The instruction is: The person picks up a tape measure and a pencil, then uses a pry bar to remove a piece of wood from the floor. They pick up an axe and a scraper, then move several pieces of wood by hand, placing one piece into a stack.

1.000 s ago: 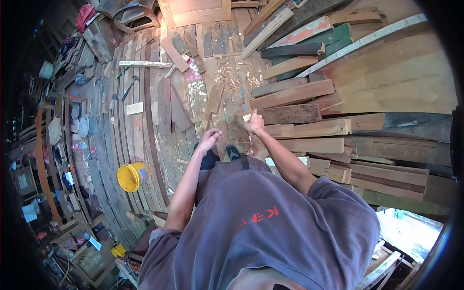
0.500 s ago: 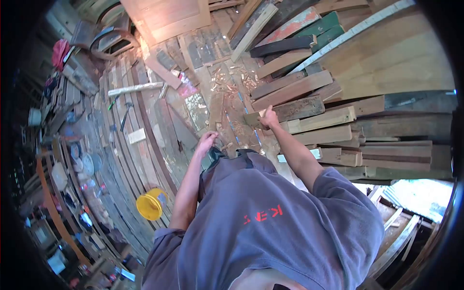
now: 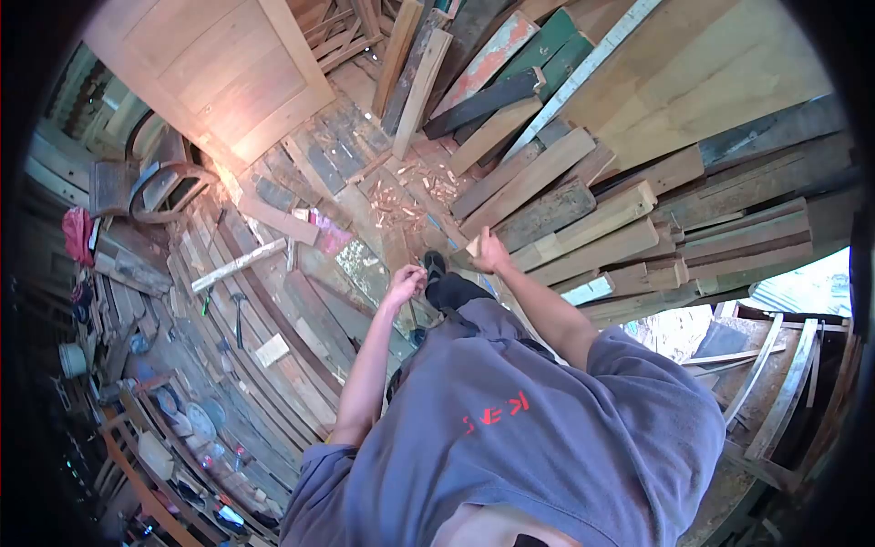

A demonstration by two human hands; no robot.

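My left hand (image 3: 406, 283) is in front of my body, above the plank floor and close to my shoe (image 3: 435, 264). Its fingers are curled together, and what they hold, if anything, is too small to make out. On the right, my right hand (image 3: 491, 251) is at the near ends of the stacked boards, beside a dark weathered board (image 3: 547, 217) and a pale board (image 3: 597, 221). Its fingers are bent around something small that I cannot make out. Wood shavings (image 3: 401, 202) lie on the floor beyond both hands.
A panelled wooden door (image 3: 219, 73) stands at the upper left, near a curved chair frame (image 3: 169, 191). A hammer (image 3: 239, 319) and a small block (image 3: 272, 350) lie on planks at the left. Stacked boards fill the right side, beneath a long pale strip (image 3: 583, 73).
The view has turned and shifted, bringing more of the door into sight. My shoe now shows between my hands. The yellow bucket is mostly hidden behind my left arm.
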